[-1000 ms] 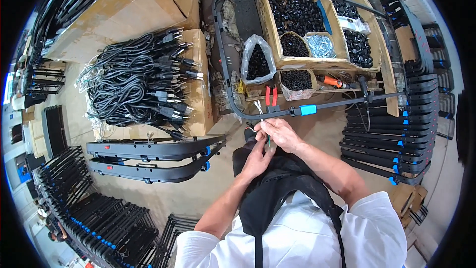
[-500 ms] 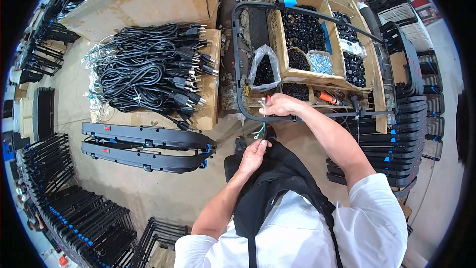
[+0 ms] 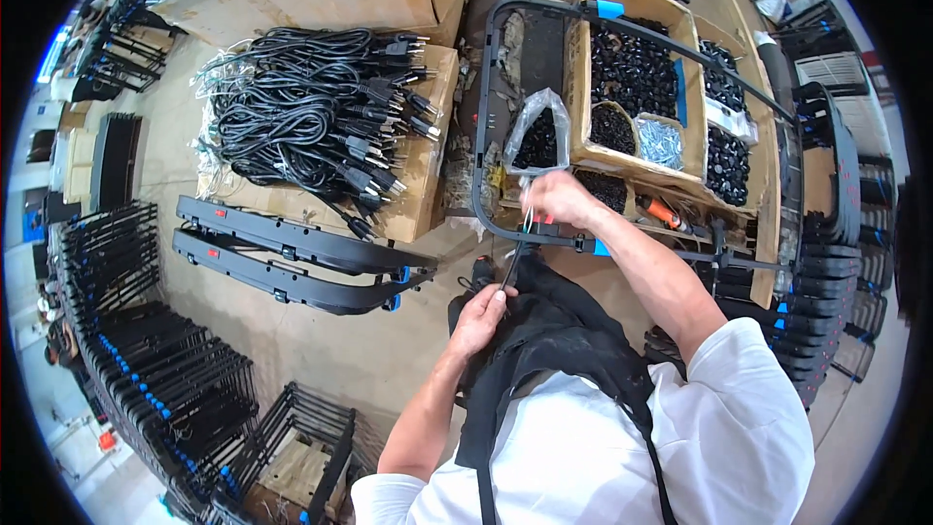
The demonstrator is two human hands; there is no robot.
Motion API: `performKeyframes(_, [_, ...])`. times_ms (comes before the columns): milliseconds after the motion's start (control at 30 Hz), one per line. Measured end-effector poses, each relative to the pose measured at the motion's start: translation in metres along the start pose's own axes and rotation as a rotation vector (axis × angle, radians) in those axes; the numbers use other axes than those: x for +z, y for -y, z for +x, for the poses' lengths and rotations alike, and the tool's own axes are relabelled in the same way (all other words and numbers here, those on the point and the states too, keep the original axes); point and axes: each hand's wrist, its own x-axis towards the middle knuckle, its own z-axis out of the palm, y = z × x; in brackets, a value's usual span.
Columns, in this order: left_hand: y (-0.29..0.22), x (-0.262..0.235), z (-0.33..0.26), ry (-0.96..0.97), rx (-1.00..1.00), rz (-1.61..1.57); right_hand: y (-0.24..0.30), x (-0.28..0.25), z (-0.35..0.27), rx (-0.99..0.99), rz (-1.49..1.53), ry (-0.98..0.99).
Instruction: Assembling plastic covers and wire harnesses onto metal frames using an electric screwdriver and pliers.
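Observation:
My left hand [image 3: 478,320] is closed round a black power cord [image 3: 512,270] in front of my apron. Thin white and green wires [image 3: 527,224] come out of the cord's far end. Fingers pinched, my right hand [image 3: 561,198] holds these wires at the near side of a black tubular frame [image 3: 482,126]. A small red part shows on the frame just below the right hand. Exactly how the fingertips grip the wires is too small to make out.
A wooden box [image 3: 579,97] of black plastic parts and silver screws lies beyond the frame. Beside it are a clear bag [image 3: 557,136] and an orange-handled tool [image 3: 665,214]. Bundled black cords [image 3: 301,117] cover cardboard at left, with two black housings [image 3: 292,243] nearer. Stacked frames [image 3: 194,379] stand around.
The view has shifted, so the bench things sit further right. My left hand has moved down from my right hand, and more of the cord shows between them.

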Motion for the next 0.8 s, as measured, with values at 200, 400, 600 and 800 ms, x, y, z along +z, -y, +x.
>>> performKeyframes(200, [-0.015, 0.033, 0.03, -0.245, 0.036, 0.036, -0.035, -0.018, 0.034, -0.193, 0.602, -0.406])
performKeyframes(400, [-0.03, 0.045, 0.038, -0.273, -0.008, -0.011, 0.007, -0.036, 0.051, -0.145, 0.374, -0.244])
performKeyframes(600, [-0.053, 0.062, 0.074, -0.477, 0.044, -0.125, 0.031, -0.043, 0.05, -0.231, 0.446, -0.157])
performKeyframes(800, [-0.041, 0.065, 0.073, -0.453, 0.086, -0.237, 0.014, -0.023, 0.038, -0.208, -0.061, 0.006])
